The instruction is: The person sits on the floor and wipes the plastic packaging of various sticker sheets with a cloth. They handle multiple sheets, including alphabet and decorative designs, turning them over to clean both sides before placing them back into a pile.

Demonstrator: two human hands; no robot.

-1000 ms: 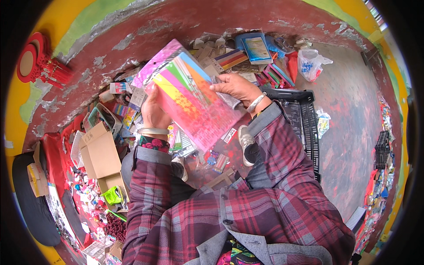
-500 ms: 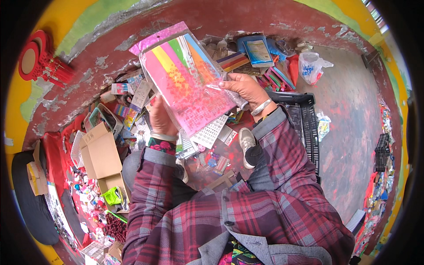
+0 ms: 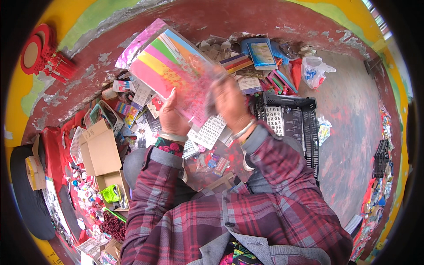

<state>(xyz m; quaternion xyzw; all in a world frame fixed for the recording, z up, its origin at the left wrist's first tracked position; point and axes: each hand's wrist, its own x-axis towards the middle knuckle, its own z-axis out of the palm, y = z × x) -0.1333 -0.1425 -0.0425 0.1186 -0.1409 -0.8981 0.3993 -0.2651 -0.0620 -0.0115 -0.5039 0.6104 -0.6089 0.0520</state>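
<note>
A clear packet of coloured paper sheets (image 3: 165, 73), with a pink strip along its top, is held up tilted in front of me. My left hand (image 3: 174, 116) grips its lower left edge, thumb on the front face. At the packet's right side is my right hand (image 3: 230, 105), smeared by motion and closed around a crumpled grey cloth (image 3: 210, 102). The cloth lies against the packet's lower right part. Below the packet, a white sheet of black printed marks (image 3: 209, 132) rests among other flat packs on the floor.
A black plastic crate (image 3: 312, 132) holding flat packs stands at my right. To my left are an open cardboard box (image 3: 104, 161) and a light plastic basket (image 3: 115, 123). Small goods crowd the floor along the wall; a white plastic bag (image 3: 314, 73) sits at the far right.
My right hand has moved left and down across the packet with the grey cloth, uncovering more of the crate. The packet has shifted slightly left and tilted further.
</note>
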